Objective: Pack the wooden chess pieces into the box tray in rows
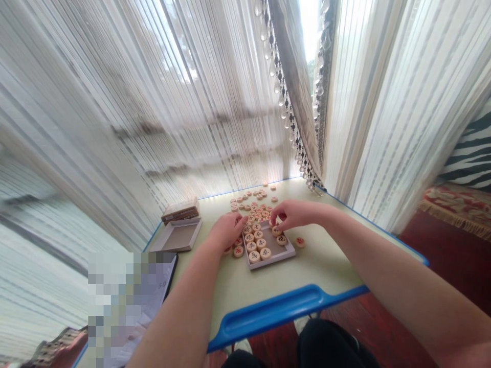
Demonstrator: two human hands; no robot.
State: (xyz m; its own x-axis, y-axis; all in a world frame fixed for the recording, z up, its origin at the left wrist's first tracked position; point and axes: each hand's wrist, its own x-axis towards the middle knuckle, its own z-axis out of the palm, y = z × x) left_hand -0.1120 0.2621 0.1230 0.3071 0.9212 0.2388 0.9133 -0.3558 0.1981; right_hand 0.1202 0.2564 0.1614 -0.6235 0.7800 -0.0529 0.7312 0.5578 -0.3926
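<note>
A shallow white box tray [271,261] holds round wooden Chinese chess pieces. Its left side carries two columns of them, among them a black-marked piece [265,254]. My right hand [290,213] bends over the tray's right part, its fingertips closed at a chess piece [275,231]. Just below that lies another black-marked piece [281,240]. My left hand [228,228] is at the tray's upper left side, fingers curled in; whatever they grip is hidden. Red-marked pieces lie outside, including one [238,251] below my left hand and one [299,242] right of the tray.
More chess pieces [245,197] are scattered beyond the tray. A second empty tray [178,236] and a brown box [180,208] stand at the left. The pale table has a blue front edge [272,308]. String curtains [215,102] hang behind it.
</note>
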